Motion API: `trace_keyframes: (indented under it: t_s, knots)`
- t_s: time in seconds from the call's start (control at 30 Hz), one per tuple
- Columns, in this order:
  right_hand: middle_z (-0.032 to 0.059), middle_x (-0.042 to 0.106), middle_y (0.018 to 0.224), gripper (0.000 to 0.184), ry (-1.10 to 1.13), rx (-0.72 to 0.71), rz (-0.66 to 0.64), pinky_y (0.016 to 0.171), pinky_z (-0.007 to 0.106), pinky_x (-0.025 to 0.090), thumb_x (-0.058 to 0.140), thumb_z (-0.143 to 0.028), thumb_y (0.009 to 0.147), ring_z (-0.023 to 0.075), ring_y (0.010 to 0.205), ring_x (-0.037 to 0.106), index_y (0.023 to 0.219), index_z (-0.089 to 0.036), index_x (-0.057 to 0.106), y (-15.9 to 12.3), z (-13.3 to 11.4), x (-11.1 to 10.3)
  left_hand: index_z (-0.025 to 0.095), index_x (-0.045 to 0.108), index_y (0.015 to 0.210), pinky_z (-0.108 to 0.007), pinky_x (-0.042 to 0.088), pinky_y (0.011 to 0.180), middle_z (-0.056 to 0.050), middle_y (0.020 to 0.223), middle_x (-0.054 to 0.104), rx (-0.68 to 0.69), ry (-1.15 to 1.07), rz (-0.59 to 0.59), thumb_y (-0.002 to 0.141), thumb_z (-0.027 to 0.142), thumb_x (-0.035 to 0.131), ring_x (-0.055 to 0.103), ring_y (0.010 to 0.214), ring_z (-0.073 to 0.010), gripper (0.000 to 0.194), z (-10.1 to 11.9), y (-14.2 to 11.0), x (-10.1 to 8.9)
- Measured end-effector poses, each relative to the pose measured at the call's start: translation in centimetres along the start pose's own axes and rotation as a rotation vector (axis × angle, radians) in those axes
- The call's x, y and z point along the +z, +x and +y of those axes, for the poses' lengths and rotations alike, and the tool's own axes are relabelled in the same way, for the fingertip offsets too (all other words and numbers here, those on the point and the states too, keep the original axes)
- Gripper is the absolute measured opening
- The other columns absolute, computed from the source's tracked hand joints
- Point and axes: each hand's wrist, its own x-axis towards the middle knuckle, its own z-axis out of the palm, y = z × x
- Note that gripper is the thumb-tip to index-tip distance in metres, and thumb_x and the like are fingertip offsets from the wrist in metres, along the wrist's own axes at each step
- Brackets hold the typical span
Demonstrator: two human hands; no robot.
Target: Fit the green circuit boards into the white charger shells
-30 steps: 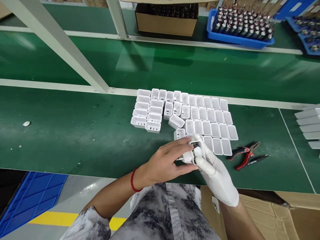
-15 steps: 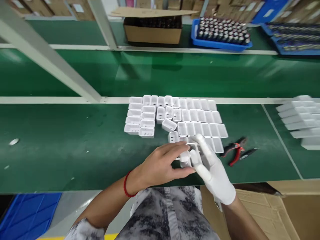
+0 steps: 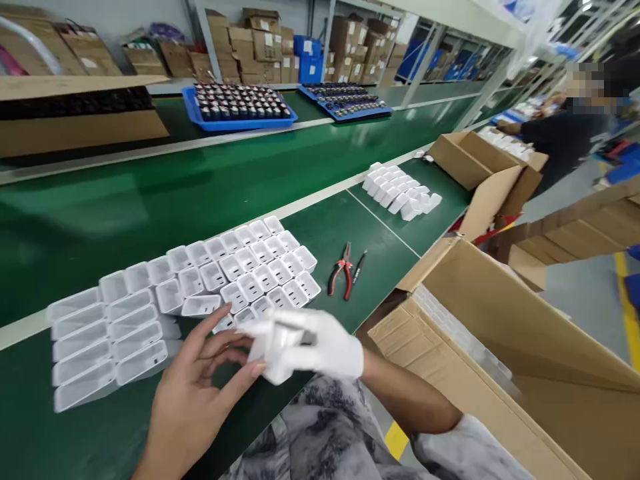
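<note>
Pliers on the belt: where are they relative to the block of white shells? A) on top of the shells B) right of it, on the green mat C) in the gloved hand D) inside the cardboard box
B: the red-handled pliers lie on the green mat, just right of the white shells and clear of both hands.

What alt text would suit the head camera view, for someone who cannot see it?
A person's bare left hand and white-gloved right hand hold a small white plastic shell over a green workbench. Rows of matching white shells lie on the bench beside red-handled pliers, with an open cardboard box at the right.
</note>
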Motion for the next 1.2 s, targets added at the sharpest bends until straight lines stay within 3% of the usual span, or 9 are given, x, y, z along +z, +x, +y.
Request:
trace_keyframes:
  t_s: [0.1,0.23,0.43,0.63,0.8,0.9,1.03,1.13,1.2]
  knots:
    - [0.0053,0.073,0.123,0.050,0.306,0.038,0.049,0.099,0.047,0.056,0.071,-0.055,0.077,0.0322,0.115,0.068,0.116,-0.022,0.075,0.5,-0.5,-1.3,0.022,0.061,0.127,-0.033,0.066,0.071,-0.009,0.105,0.078,0.090,-0.160,-0.057,0.083,0.050,0.074,0.076,0.088,-0.0245,0.053,0.0,-0.3,0.0]
    - [-0.0006,0.065,0.136,0.042,0.494,0.134,0.208,0.101,0.049,0.056,0.057,-0.041,0.082,0.0279,0.122,0.065,0.121,-0.031,0.070,2.4,-0.8,-3.3,0.022,0.070,0.112,-0.032,0.067,0.074,-0.009,0.101,0.079,0.177,-0.078,-0.206,0.089,0.041,0.069,0.076,0.087,-0.0224,0.030,-1.5,-0.6,0.0]
    - [-0.0029,0.072,0.124,0.035,0.419,0.221,0.232,0.098,0.046,0.058,0.052,-0.041,0.085,0.0209,0.096,0.074,0.115,-0.037,0.070,3.5,0.1,-4.9,0.024,0.069,0.115,-0.030,0.067,0.073,-0.007,0.101,0.078,0.097,-0.019,-0.293,0.090,0.039,0.067,0.075,0.086,-0.0201,0.029,-3.6,-1.4,-0.1]
    - [-0.0030,0.077,0.106,0.028,0.370,0.171,0.159,0.092,0.041,0.060,0.050,-0.040,0.090,0.0179,0.087,0.074,0.101,-0.038,0.075,4.7,0.8,-4.6,0.021,0.067,0.113,-0.029,0.066,0.071,-0.008,0.096,0.078,0.138,-0.097,-0.290,0.088,0.033,0.067,0.075,0.079,-0.0188,0.028,-3.8,-0.9,-0.2]
    - [-0.0021,0.076,0.108,0.027,0.294,0.160,0.164,0.080,0.038,0.063,0.055,-0.042,0.087,0.0195,0.091,0.073,0.107,-0.038,0.073,5.7,0.1,-3.6,0.020,0.067,0.117,-0.029,0.064,0.075,-0.009,0.103,0.077,0.016,-0.113,-0.373,0.089,0.039,0.065,0.074,0.086,-0.0190,0.034,-4.4,-0.5,-0.6]
    - [0.0001,0.074,0.112,0.034,0.037,0.096,0.237,0.070,0.039,0.063,0.056,-0.051,0.088,0.0232,0.092,0.072,0.115,-0.037,0.070,7.1,-0.7,-3.2,0.019,0.069,0.117,-0.028,0.062,0.078,-0.010,0.105,0.077,-0.048,-0.122,-0.413,0.089,0.040,0.065,0.073,0.089,-0.0190,0.035,-4.8,-0.4,-0.6]
    - [0.0071,0.073,0.111,0.040,-0.504,-0.150,0.372,0.086,0.042,0.057,0.069,-0.048,0.082,0.0270,0.099,0.069,0.114,-0.024,0.073,12.3,-2.4,-2.2,0.016,0.071,0.110,-0.029,0.060,0.079,-0.010,0.099,0.077,-0.027,-0.129,-0.401,0.084,0.038,0.069,0.072,0.085,-0.0190,0.035,-5.5,-0.4,-0.1]
    - [0.0090,0.070,0.109,0.043,-1.064,-0.309,0.270,0.087,0.040,0.052,0.063,-0.035,0.086,0.0256,0.096,0.065,0.126,-0.021,0.070,19.1,-3.5,-0.2,0.014,0.072,0.109,-0.030,0.059,0.079,-0.010,0.099,0.077,-0.021,-0.112,-0.407,0.081,0.038,0.071,0.072,0.084,-0.0198,0.037,-6.1,-0.3,0.2]
    - [0.0080,0.069,0.101,0.048,-1.238,-0.327,0.174,0.080,0.037,0.051,0.062,-0.026,0.086,0.0234,0.086,0.064,0.133,-0.023,0.066,24.0,-3.4,1.4,0.015,0.072,0.111,-0.031,0.060,0.080,-0.010,0.099,0.077,-0.046,-0.083,-0.410,0.080,0.040,0.071,0.072,0.086,-0.0209,0.039,-6.4,-0.3,0.2]
